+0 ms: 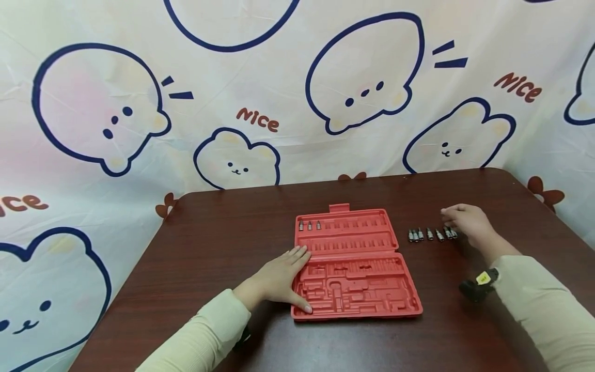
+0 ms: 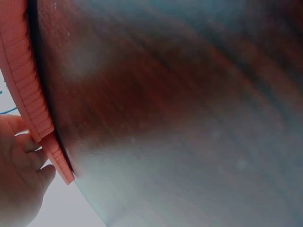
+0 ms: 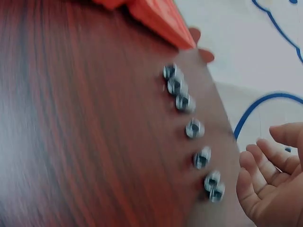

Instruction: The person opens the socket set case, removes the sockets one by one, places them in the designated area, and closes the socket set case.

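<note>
A red plastic tool case (image 1: 355, 284) lies unfolded on the dark wooden table, its moulded slots facing up. My left hand (image 1: 279, 276) rests along the case's left side, fingers spread over the hinge area and thumb on the lower tray's front left corner. Three small metal bit sockets (image 1: 310, 226) sit in the top left slots of the upper half. Several more bit sockets (image 1: 429, 235) form a loose row right of the case. Over the right end of that row is my right hand (image 1: 469, 223), fingers loosely bent, with a gap between thumb and fingers (image 3: 259, 163) and nothing visible there.
The brown table (image 1: 223, 232) extends around the case on all sides. Behind it hangs a pale cloth (image 1: 297, 150) printed with cartoon bears. A black strap device with a yellow label (image 1: 483, 279) is on the right wrist.
</note>
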Demonstrator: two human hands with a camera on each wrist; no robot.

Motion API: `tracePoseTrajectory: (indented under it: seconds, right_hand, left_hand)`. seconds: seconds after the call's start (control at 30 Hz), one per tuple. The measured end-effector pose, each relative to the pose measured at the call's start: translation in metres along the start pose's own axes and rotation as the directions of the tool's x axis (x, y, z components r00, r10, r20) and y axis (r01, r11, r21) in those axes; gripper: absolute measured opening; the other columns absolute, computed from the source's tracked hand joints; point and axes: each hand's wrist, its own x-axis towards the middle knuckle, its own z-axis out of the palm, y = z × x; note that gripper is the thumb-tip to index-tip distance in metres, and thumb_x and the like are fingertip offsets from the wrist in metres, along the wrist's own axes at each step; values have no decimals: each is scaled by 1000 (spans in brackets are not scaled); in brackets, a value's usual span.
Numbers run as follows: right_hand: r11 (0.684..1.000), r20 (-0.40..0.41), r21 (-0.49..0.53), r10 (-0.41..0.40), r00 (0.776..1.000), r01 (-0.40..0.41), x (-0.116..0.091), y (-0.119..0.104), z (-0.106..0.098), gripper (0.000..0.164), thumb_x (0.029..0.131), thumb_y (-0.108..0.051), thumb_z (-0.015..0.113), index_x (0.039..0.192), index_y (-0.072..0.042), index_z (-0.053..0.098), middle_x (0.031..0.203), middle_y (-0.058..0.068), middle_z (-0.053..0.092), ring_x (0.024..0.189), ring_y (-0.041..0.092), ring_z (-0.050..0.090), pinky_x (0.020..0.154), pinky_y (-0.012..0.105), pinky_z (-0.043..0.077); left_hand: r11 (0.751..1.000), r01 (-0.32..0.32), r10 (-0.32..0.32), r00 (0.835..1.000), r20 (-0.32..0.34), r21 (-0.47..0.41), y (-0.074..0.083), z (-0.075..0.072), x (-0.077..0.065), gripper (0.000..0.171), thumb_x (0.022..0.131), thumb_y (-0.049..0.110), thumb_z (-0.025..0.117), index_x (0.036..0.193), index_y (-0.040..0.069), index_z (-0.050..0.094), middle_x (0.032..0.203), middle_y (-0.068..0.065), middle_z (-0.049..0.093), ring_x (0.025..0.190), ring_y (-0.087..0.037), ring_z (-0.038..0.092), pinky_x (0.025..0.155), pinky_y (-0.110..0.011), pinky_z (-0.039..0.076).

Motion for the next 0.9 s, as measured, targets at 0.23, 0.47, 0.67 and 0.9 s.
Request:
tracePoseTrajectory:
  seconds: [0.23, 0.47, 0.67, 0.9]
  right_hand:
    - [996, 116, 91, 0, 993, -11, 4, -22, 20, 50, 92, -32, 37, 117, 12, 41, 98, 13, 56, 75, 4, 53, 71, 29, 46]
    - [988, 187, 145, 25, 982, -53, 9, -46, 52, 52, 91, -34, 39, 120, 9, 40, 117, 27, 44, 99, 30, 49, 85, 40, 39]
    - [974, 219, 216, 15, 976, -64, 12, -69, 84, 46, 90, -30, 45, 115, 9, 44, 113, 25, 47, 100, 32, 47, 87, 40, 38]
    - [970, 265, 223, 33, 964, -95, 18, -93, 122, 38, 88, -22, 50, 112, 7, 48, 108, 22, 51, 95, 29, 50, 84, 37, 41]
  left_hand:
    - [1000, 9, -9, 1000, 4, -13, 0, 1, -1, 114, 54, 73, 56, 138, 6, 18, 142, -9, 13, 129, -21, 9, 101, -34, 16]
    - [1000, 10, -10, 1000, 1, -22, 0, 3, 2, 115, 53, 73, 57, 138, 6, 19, 142, -10, 14, 129, -22, 9, 101, -34, 16]
    - [999, 15, -15, 1000, 3, -37, 0, 4, 3, 116, 51, 75, 55, 138, 7, 18, 143, -9, 13, 129, -20, 7, 100, -36, 18]
    - [1000, 20, -20, 1000, 12, -22, -1, 4, 1, 117, 52, 75, 55, 138, 7, 16, 143, -8, 11, 129, -20, 5, 101, -35, 17]
